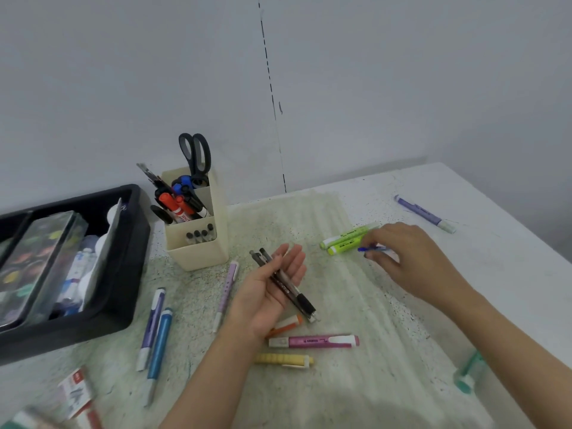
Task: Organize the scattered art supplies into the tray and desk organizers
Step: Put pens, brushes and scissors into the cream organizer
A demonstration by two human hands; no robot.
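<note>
My left hand (268,292) lies palm up over the mat with a few black pens (286,286) across it, the thumb pressing them into the palm. My right hand (408,258) reaches down to the right and pinches a blue pen (371,249) at its fingertips, right beside two green highlighters (345,241). A cream desk organizer (198,243) stands behind my left hand, holding scissors, markers and black pens. The black tray (123,274) sits at the left with a paint palette and tubes inside.
Loose on the mat: a lilac pen (227,292), purple and blue pens (154,329), an orange marker (286,325), a pink highlighter (314,341), a yellow one (283,360). A purple highlighter (425,213) lies far right, a teal item (469,374) near the right edge, eraser packs (77,393) front left.
</note>
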